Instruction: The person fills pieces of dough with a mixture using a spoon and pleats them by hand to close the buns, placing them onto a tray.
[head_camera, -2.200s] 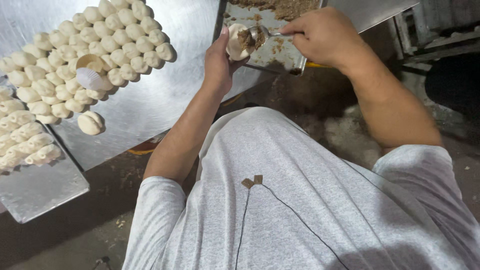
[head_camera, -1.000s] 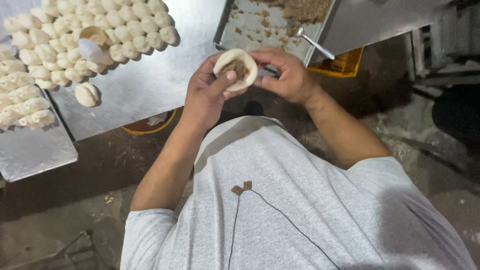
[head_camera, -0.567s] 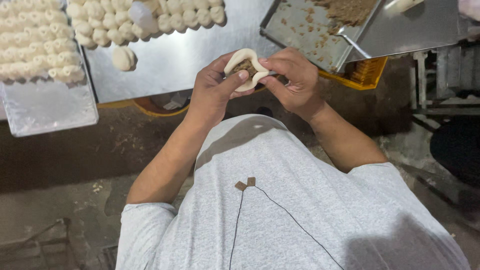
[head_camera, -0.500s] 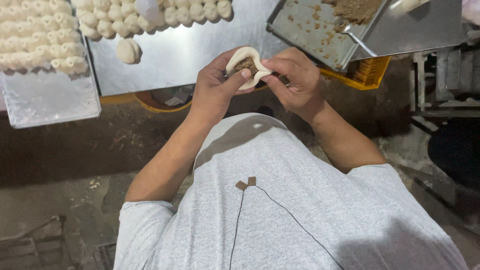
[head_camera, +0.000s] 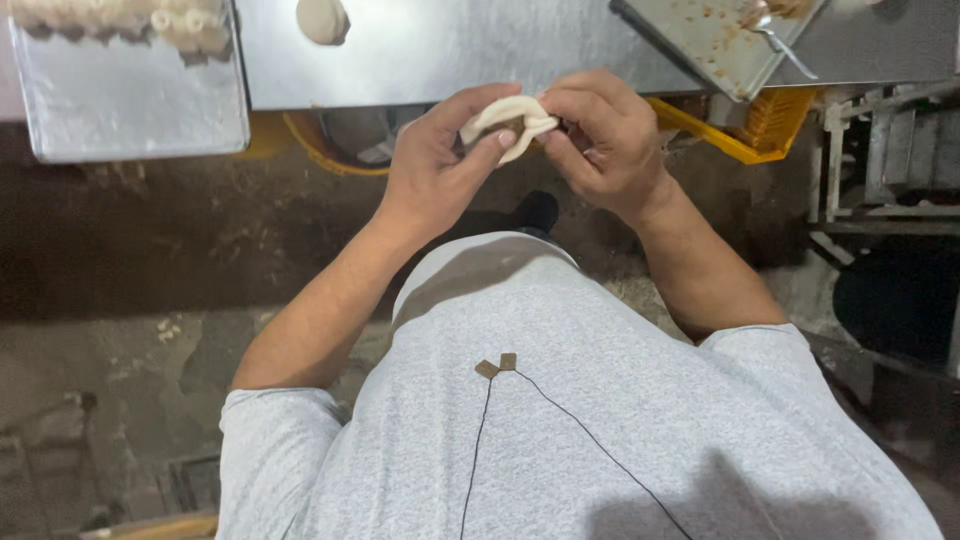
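A pale dough wrapper (head_camera: 507, 118) with brown filling inside is folded between both hands, just in front of the steel table edge. My left hand (head_camera: 432, 160) cups it from the left, thumb and fingers wrapped around it. My right hand (head_camera: 605, 140) pinches its right side with the fingertips. The filling is mostly hidden by the folded dough.
A steel table (head_camera: 450, 45) spans the top. On it lie a single dough ball (head_camera: 322, 18), a metal tray (head_camera: 130, 90) with rows of shaped dumplings (head_camera: 150, 18) at left, and a filling tray (head_camera: 715, 40) with a spoon (head_camera: 778, 45) at right. A yellow crate (head_camera: 750, 135) sits below.
The wrapper was open and round in my left hand; both hands have folded it shut. The view has tilted down, so the table and trays slid toward the top.
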